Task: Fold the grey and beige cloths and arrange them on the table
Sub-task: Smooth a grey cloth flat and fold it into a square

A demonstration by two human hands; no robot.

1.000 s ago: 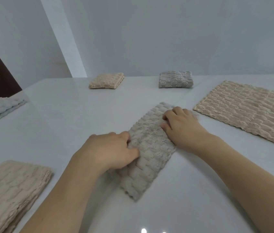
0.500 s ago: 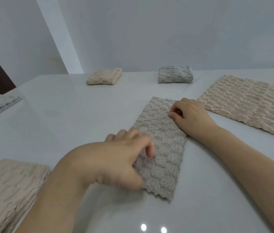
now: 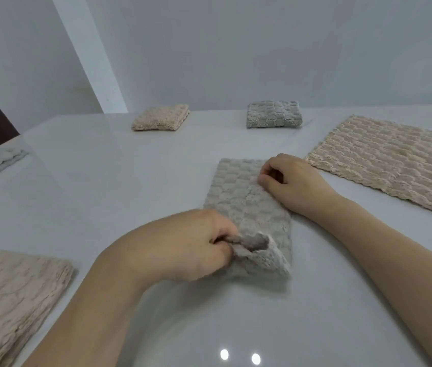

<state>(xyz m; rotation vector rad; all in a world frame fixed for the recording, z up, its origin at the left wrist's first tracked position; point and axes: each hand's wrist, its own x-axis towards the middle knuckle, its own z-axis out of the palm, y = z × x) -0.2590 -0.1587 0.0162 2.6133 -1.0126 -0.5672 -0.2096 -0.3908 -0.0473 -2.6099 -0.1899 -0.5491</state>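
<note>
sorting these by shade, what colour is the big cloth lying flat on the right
Beige, with a raised brick-like weave; the unfolded cloth shows clearly in the head view.

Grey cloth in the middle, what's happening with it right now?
A person is folding the grey cloth on the white table. The left hand pinches its near edge and lifts it, while the right hand presses the far right corner flat. Two small folded cloths, the beige bundle and the grey bundle, sit at the far edge. The unfolded beige cloth lies flat to the right.
</note>
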